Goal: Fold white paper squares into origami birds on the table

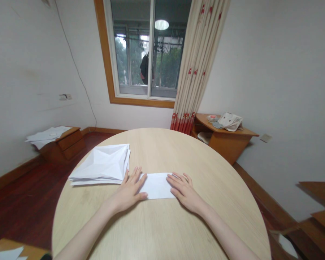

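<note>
A white folded sheet of paper (157,186) lies flat on the round light-wood table (162,224), wider than it is deep. My left hand (130,189) rests on its left end, fingers spread, with the thumb near the front edge. On the right end lies my right hand (182,187), its fingers apart and pointing to the upper left. Both hands cover the paper's ends; neither grasps it. Just left of my left hand is a stack of creased white paper sheets (100,164).
Behind the table, a corner cabinet (227,141) holds a cloth bag (230,121). A small brown cabinet (70,142) with papers on top stands at the left. A patterned curtain (197,68) hangs beside the window. More paper (7,254) lies at the lower left.
</note>
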A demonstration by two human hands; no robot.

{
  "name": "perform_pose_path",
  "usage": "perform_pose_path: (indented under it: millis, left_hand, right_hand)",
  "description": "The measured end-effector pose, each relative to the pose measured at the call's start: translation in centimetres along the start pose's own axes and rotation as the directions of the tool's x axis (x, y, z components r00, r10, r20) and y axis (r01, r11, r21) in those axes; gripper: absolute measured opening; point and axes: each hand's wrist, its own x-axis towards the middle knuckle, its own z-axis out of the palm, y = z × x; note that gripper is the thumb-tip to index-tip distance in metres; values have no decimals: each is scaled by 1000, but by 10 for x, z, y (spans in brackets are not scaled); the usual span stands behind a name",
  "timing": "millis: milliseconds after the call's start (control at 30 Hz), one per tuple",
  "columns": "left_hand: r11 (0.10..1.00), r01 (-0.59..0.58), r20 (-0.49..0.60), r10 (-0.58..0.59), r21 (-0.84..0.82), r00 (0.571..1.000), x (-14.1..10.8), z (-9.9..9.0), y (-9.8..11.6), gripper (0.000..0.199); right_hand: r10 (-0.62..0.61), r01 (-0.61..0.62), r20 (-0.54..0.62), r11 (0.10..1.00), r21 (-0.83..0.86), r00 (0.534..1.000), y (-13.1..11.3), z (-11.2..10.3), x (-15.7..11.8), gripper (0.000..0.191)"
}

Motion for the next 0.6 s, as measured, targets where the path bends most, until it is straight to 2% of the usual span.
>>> perform_pose_path:
  millis: [100, 267, 400, 600]
  left_hand:
    - [1000, -12, -59, 11, -19, 998, 5, 2, 4, 80]
    - [997, -73, -190, 67, -27, 980, 11, 5, 5, 90]
    - [997, -70, -174, 66, -18, 983, 12, 7, 6, 97]
    - [998, -64, -190, 61, -7, 980, 13, 5, 8, 99]
  right_hand:
    - [-25, 24, -29, 999, -34, 999, 1, 0, 3, 45]
    - [-33, 31, -30, 997, -69, 999, 10, 4, 7, 71]
    - [5, -2, 21, 996, -94, 1000, 16, 8, 9, 93]
    - [18, -13, 37, 993, -115, 999, 19, 13, 9, 102]
